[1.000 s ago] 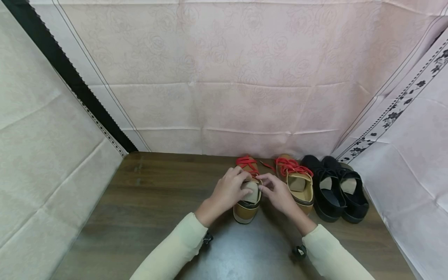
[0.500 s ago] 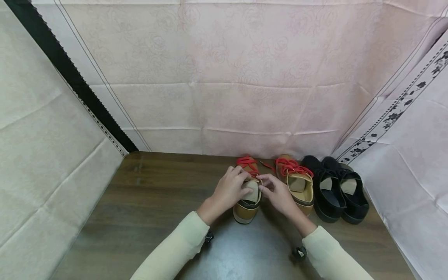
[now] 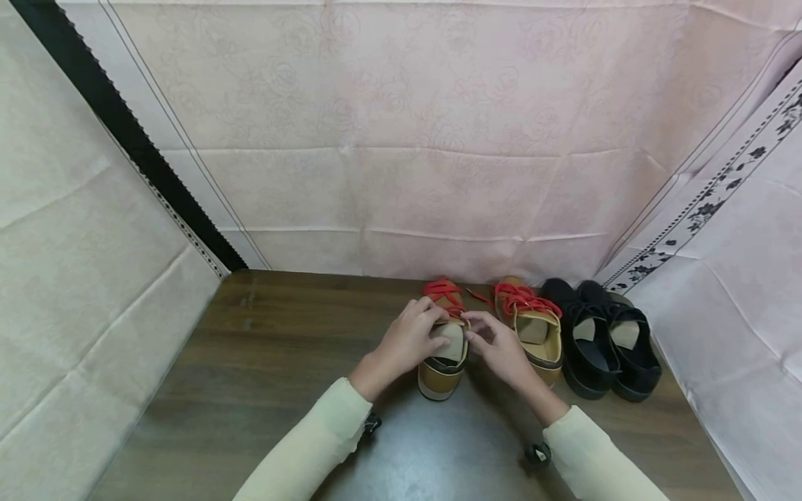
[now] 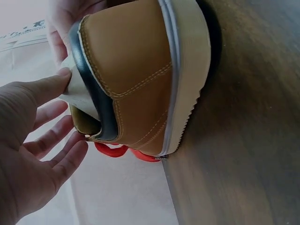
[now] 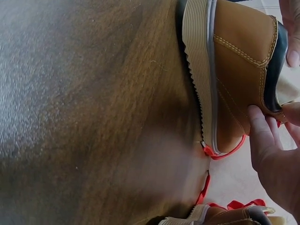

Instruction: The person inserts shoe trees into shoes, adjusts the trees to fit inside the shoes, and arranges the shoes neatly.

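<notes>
A brown leather shoe (image 3: 438,381) with red laces (image 3: 443,293), a dark collar and a thick pale sole stands on the wooden surface, heel towards me. My left hand (image 3: 409,335) is at the left of its opening, thumb against the pale, tongue-like piece (image 4: 80,96) inside and the other fingers round the front edge. From the right, my right hand (image 3: 500,348) pinches the opening's edge, with fingertips (image 5: 255,112) on the outer leather and the thumb at the rim. The piece's lower part is hidden inside the shoe.
A matching brown shoe (image 3: 547,374) with red laces sits just right of my right hand. Two black shoes (image 3: 587,379) stand close beside it. Pale patterned cloth (image 3: 401,188) hangs behind and at both sides of the wooden surface (image 3: 282,362).
</notes>
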### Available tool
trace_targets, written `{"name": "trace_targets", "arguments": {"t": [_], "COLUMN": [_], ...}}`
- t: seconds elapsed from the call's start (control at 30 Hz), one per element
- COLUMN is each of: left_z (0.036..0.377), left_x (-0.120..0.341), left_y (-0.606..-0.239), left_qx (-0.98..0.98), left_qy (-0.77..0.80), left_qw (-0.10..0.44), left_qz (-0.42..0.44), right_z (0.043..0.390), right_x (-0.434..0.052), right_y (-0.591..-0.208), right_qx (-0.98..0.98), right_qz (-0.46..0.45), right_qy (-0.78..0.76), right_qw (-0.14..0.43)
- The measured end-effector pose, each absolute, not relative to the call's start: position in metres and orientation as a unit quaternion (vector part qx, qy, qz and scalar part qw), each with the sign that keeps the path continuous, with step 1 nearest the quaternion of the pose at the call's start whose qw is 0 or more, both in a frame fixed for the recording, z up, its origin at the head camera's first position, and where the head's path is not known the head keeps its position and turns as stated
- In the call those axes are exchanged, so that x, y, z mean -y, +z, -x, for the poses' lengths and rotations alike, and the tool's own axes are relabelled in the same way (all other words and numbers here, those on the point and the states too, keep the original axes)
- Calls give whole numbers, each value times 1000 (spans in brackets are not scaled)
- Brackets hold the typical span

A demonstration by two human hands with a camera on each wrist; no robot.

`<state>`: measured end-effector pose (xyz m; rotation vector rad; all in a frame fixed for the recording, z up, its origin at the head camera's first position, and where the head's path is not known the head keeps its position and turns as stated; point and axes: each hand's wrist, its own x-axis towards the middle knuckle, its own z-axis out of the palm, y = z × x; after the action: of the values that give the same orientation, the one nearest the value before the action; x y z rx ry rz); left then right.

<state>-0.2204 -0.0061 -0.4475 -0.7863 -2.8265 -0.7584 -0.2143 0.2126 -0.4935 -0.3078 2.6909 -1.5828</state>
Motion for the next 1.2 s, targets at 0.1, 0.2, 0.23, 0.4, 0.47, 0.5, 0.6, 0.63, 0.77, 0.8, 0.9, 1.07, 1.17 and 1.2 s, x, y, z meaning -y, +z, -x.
{"name": "trace_targets", "arguments": {"t": [0.1,0.2,0.23,0.4,0.47,0.5,0.6,0.63,0.77,0.8,0.9,1.07,1.17,1.2], "left_z": [221,221,221,222,222,222,224,225,227,227,228,229,228,228], "left_x": [5,5,4,2,2,1,0,0,-1,-1,-2,-3,-3,-3], "left_y": [-449,-451,-451,-449,-448,-447,-444,-443,-441,-441,-443,-446,-447,-448], "left_qx": [931,931,932,934,934,934,934,935,938,938,938,940,941,941], "left_qy": [-242,-226,-221,-207,-209,-212,-217,-218,-206,-203,-197,-175,-160,-158], "left_qw": [71,85,87,90,86,81,67,62,51,50,53,73,80,82], "left_qz": [265,272,275,279,278,277,275,274,274,275,281,285,288,289], "right_z": [214,214,214,213,213,212,212,212,211,211,211,211,212,212], "right_x": [-212,-212,-212,-211,-211,-211,-211,-211,-210,-210,-210,-211,-211,-211], "right_y": [-492,-491,-491,-489,-488,-488,-488,-488,-489,-489,-490,-491,-492,-492], "right_qx": [-860,-862,-862,-863,-865,-864,-863,-862,-860,-860,-862,-865,-866,-866], "right_qz": [99,102,102,102,100,100,101,102,106,108,112,121,123,123], "right_qy": [-501,-497,-497,-494,-492,-493,-495,-497,-498,-499,-495,-486,-485,-484], "right_qw": [1,-1,-1,-6,-7,-6,-6,-7,-7,-8,-14,-22,-22,-22]}}
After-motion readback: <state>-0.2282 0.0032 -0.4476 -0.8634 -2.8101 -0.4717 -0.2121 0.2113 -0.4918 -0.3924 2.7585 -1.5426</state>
